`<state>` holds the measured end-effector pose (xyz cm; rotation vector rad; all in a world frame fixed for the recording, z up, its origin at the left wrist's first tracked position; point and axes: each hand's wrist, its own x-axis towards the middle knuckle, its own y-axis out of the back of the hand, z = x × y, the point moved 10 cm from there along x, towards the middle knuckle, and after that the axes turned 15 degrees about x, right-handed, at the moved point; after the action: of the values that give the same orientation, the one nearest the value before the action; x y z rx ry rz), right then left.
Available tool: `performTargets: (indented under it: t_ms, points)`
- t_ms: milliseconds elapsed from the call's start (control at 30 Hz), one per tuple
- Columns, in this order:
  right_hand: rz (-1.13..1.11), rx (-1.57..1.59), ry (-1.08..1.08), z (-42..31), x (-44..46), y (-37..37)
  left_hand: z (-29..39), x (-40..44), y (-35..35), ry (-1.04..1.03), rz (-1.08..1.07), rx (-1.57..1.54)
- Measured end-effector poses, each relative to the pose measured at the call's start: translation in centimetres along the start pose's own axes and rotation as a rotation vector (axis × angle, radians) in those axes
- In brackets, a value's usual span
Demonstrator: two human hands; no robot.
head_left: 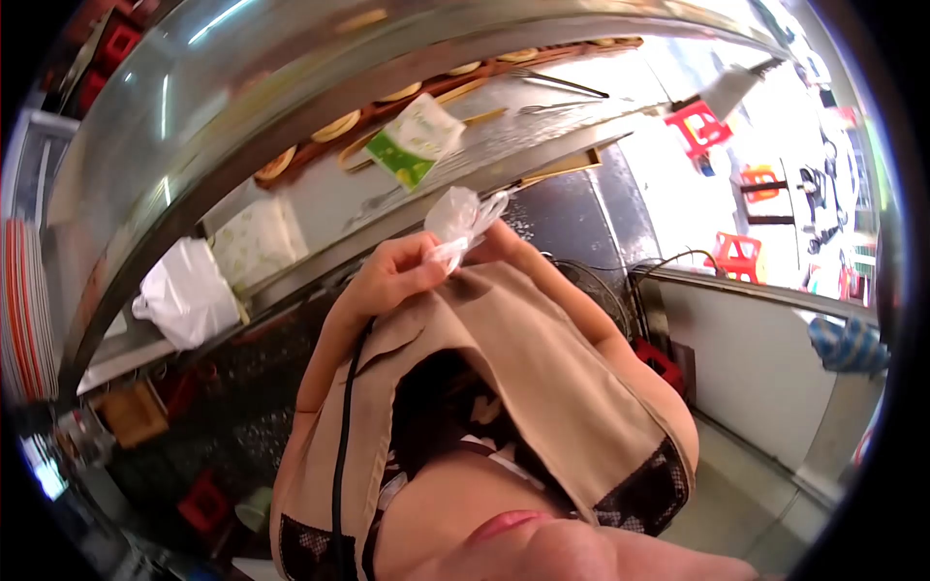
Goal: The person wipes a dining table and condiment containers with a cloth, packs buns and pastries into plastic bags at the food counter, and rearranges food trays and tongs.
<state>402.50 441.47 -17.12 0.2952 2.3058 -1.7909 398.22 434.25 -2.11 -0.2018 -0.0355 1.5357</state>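
1. The clear plastic bag (452, 211) is up in front of the person's chest, between the two hands; its puffy part sits just past the fingers, on the side away from the body.

2. The left hand (395, 276) is closed on the bag; its thumb and finger pinch the thin white neck from the left side; of the two hands, this one shows best.

3. The right hand (500, 242) is on the other side, just to the right of the neck; the bag and the tan apron (542, 324) hide most of its fingers, so I cannot tell if they grip or just touch.

4. The neck of the bag runs on a slant, from low by the left thumb to high by the right hand; the loose loops poke up and to the right, so the right hand seems nearer to them; the puffy part leans up and a bit left.

5. Past the bag is the metal desk (329, 198); a green and white packet (417, 143) lies on it, straight ahead; a full white bag (187, 293) sits well off to the left.
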Motion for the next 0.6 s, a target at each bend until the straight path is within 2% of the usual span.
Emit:
performTargets:
  t_ms: [33,100,167,267,300,333,433,467,500,533,567,600]
  points:
    - [0.080,0.018,-0.049,0.5,0.2,1.2,-1.2,-0.9,1.0,0.045,0.053,0.002]
    - [0.189,0.026,-0.003,-0.8,1.4,2.5,-2.7,-2.9,3.8,0.059,0.395,-0.163]
    - [0.462,-0.069,0.114,-4.3,2.8,1.8,-5.9,-5.6,7.3,0.088,0.600,-0.116]
    - [0.577,-0.386,0.303,-11.3,7.0,2.8,-12.5,-12.4,13.3,0.256,0.932,0.235]
    - [0.629,-0.458,0.293,-13.5,9.2,7.0,-14.1,-14.5,15.2,0.289,1.006,0.319]
    - [0.678,-0.589,0.211,-14.6,10.4,7.3,-14.1,-16.9,17.2,0.336,1.111,0.523]
    - [0.767,-0.450,0.255,-13.6,14.4,8.8,-9.7,-23.0,22.3,0.553,1.374,1.200]
    - [0.750,-0.489,0.255,-13.8,15.5,11.2,-8.2,-24.5,23.5,0.505,1.439,1.593]
    - [0.733,-0.528,0.256,-14.0,16.6,13.4,-7.3,-25.2,25.2,0.669,1.316,1.895]
    - [0.743,-0.598,0.264,-14.3,17.1,14.4,-7.8,-27.5,28.1,1.190,1.164,1.881]
    - [0.750,-0.734,0.276,-14.0,16.9,14.2,-7.5,-30.6,28.8,0.904,1.481,2.001]
    - [0.772,-0.943,0.286,-14.0,16.8,13.7,-8.1,-31.7,30.0,1.020,1.382,1.983]
